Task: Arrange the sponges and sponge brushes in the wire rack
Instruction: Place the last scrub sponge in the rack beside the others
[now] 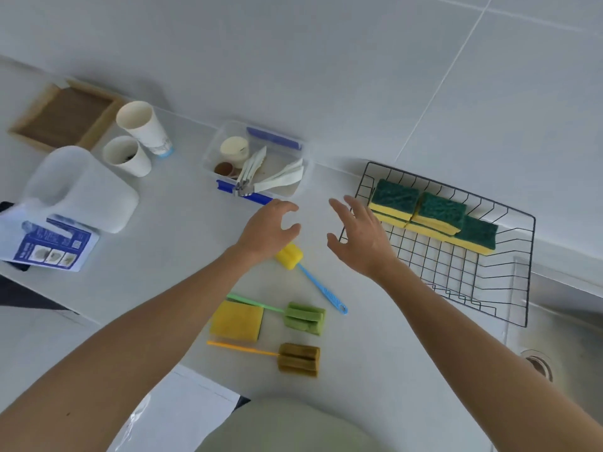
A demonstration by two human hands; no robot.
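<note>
A black wire rack (504,272) sits at the right of the white counter with three green-and-yellow sponges (437,212) lying along its far side. On the counter lie a yellow sponge (236,320), a yellow-headed brush with a blue handle (313,278), a green sponge brush (305,318) and a brown sponge brush with an orange handle (298,358). My left hand (267,228) hovers open just above the yellow brush head. Beside the rack's left edge, my right hand (357,236) is open and holds nothing.
A clear plastic box with blue clips (257,161) holds cutlery and small tubs behind the hands. Two paper cups (140,125), a white jug (81,187), a leaflet (49,246) and a wooden tray (65,114) stand at the left. A steel sink (561,337) lies right of the rack.
</note>
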